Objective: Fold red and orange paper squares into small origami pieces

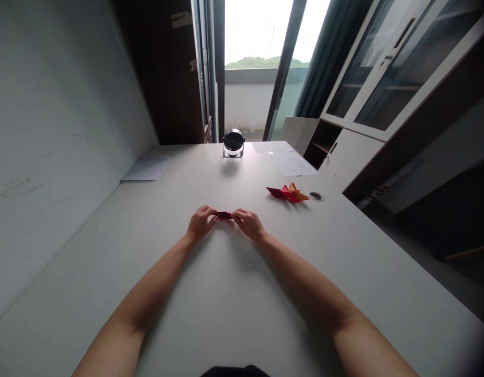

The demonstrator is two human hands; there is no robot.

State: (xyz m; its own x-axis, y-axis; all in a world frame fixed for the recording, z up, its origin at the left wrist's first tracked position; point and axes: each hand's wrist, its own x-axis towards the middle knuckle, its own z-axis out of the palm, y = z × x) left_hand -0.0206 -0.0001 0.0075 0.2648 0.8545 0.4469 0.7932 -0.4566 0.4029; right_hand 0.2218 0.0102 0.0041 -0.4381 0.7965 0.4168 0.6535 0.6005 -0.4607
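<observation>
A small folded piece of dark red paper (225,215) is held just above the white table, stretched between my two hands. My left hand (201,222) pinches its left end between thumb and fingers. On the opposite end, my right hand (247,222) grips it the same way. The fingertips hide both ends of the paper, and its full shape is too small to make out. To the right lie folded paper boats, a red one (279,193) and an orange one (300,196), close together and overlapping.
The white table (179,314) meets a wall on the left. A small round black-faced device (233,142) stands at its far edge. Paper sheets lie at the back left (144,168) and back right (294,163). A round cable hole (316,197) is beside the boats.
</observation>
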